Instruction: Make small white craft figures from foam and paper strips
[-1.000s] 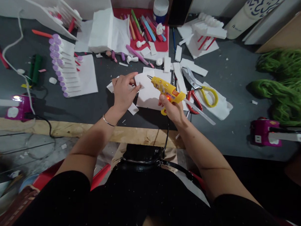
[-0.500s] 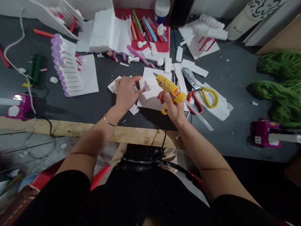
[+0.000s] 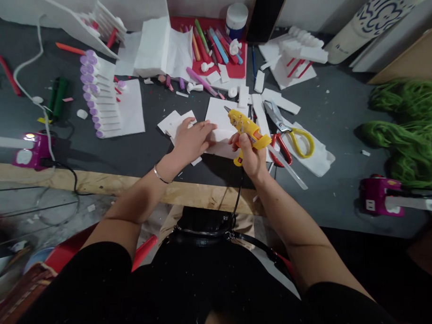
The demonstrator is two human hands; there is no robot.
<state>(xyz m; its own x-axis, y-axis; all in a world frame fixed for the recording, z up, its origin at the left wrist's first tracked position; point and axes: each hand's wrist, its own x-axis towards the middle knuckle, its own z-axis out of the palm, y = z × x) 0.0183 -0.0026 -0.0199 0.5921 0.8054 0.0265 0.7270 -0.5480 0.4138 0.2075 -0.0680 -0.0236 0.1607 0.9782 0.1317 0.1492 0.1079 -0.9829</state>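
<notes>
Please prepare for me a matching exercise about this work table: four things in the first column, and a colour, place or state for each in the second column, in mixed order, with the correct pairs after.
Things
1. Hot glue gun
2. Yarn
3. Bracelet
4. Tumbler

Descriptions
A. Silver-coloured, around the left wrist
B. Off-white, with a dark blue pattern
C. Held in the right hand
D. Green, lying toward the table's right side

Correct pairs
1-C, 2-D, 3-A, 4-B
</notes>
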